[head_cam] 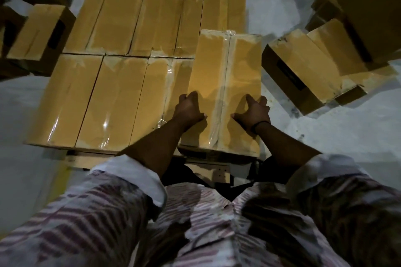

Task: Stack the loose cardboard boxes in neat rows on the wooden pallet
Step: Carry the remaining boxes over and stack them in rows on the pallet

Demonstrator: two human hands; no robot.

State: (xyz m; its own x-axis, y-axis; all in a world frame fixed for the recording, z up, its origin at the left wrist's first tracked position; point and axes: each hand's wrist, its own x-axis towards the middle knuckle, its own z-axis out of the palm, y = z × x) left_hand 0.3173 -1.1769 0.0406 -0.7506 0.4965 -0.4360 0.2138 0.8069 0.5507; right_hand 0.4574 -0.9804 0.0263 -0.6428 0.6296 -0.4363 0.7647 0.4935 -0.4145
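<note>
Done: a bottom layer fills two neat rows, and a top box starts a second tier at the near right corner.
Left to do: loose boxes lie on the floor at both sides.
Left hand: fingers curl over the top box's left edge, thumb on top.
Right hand: fingers spread apart, flat by its right edge.
Hidden: the pallet is nearly all covered; only a pale strip shows. The loose boxes are cut off, so they can't be counted.
</note>
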